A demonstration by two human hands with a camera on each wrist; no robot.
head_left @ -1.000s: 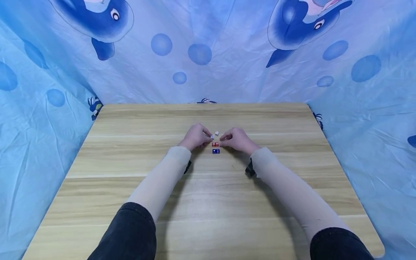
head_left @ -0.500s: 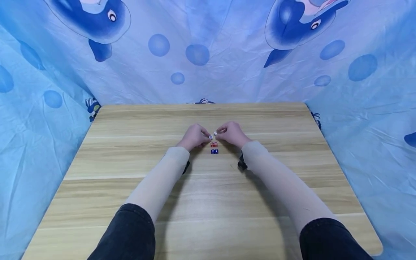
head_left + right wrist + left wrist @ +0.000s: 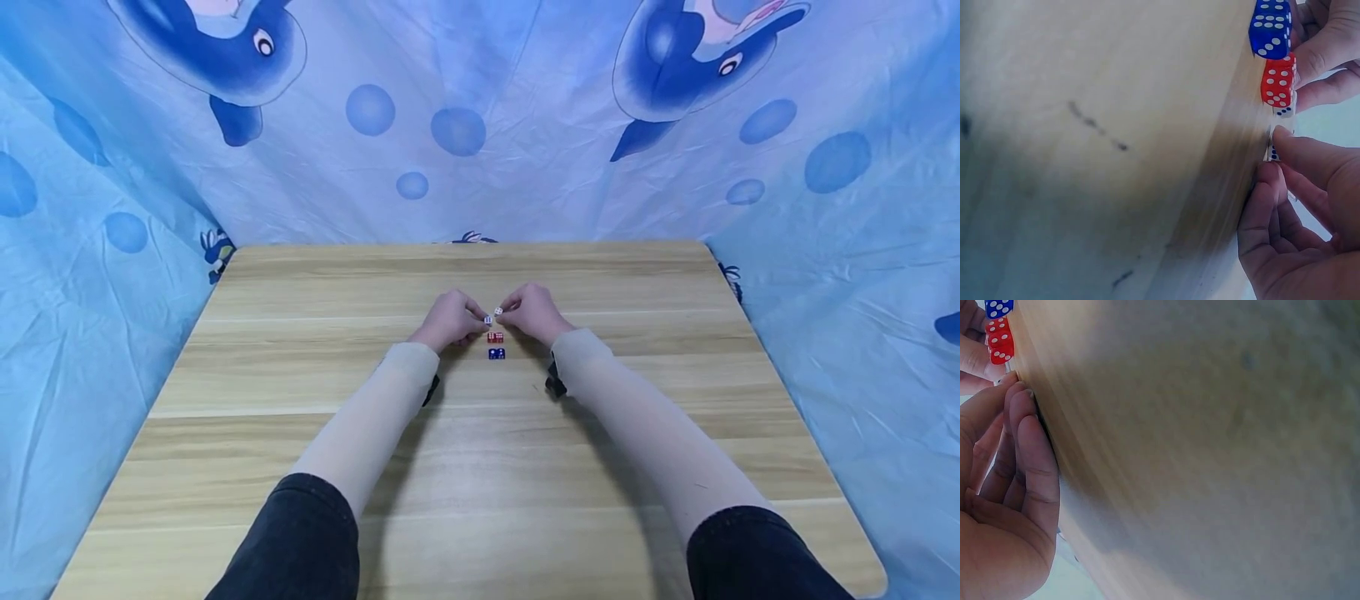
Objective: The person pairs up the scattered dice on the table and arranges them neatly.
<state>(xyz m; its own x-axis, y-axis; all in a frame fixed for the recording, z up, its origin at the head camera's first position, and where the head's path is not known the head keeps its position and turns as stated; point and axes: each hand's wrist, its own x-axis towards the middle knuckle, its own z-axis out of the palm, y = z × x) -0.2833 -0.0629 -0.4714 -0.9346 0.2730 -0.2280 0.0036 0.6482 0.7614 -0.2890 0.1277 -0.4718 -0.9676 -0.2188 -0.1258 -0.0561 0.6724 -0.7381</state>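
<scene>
Two small white dice lie close together near the middle of the table. My left hand pinches the nearer, left white die between thumb and fingertips. With its thumb and fingers, my right hand pinches the other white die, whose dotted face shows between the fingertips in the right wrist view. Just in front of them sits a pair of red dice, side by side. A pair of blue dice forms another row closer to me. In the left wrist view, fingertips mostly hide the white dice.
The wooden table reaches back to a blue curtain printed with dolphins and bubbles, which also hangs along both sides. A dark wrist device sits under the right sleeve.
My right hand has moved left and slightly back from beside the red dice and taken hold of the farther white die. The left hand stays at its die.
</scene>
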